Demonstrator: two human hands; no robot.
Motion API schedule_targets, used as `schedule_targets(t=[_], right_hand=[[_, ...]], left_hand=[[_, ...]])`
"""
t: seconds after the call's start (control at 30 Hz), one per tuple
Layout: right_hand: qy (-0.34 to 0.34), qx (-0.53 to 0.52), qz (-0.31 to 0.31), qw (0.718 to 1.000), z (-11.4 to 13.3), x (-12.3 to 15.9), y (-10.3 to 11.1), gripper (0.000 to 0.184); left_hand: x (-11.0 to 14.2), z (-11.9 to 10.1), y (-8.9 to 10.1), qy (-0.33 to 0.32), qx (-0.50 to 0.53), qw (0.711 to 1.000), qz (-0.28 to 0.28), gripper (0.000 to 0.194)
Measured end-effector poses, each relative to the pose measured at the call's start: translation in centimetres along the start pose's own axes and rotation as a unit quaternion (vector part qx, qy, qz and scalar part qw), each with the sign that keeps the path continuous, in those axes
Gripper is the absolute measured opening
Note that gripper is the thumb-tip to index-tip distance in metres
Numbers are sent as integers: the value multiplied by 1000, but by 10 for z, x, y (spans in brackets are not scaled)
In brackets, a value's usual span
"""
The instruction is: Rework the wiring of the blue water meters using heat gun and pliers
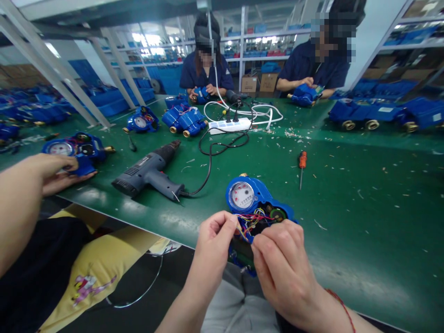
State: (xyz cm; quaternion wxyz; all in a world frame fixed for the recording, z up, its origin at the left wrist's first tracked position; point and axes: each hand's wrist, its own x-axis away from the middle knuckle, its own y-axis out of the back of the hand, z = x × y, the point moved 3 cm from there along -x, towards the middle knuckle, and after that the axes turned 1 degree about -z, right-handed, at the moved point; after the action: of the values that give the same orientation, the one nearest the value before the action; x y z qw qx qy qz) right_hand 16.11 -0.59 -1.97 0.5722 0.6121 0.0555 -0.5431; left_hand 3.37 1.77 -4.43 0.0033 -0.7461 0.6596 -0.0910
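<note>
**Figure.** Blue water meter held by 2 hands just above the front edge of the green counter, at 12 o'clock to the wearer. Left grip: left hand clenched, fingertips pinching red, yellow and blue wires. Right grip: right hand clenched on the meter's dark lower side. Dial print too small to read. Grey heat gun at 10 o'clock; orange-handled screwdriver at 1 o'clock; neighbouring person's hand at 9 o'clock, on another meter.
</note>
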Motion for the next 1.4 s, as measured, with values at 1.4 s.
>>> schedule_targets(t=[1.4], right_hand=[[-138,-57,10,989,-5,-9,5,14]], left_hand=[[12,-18,2,-210,-238,945,74,33]])
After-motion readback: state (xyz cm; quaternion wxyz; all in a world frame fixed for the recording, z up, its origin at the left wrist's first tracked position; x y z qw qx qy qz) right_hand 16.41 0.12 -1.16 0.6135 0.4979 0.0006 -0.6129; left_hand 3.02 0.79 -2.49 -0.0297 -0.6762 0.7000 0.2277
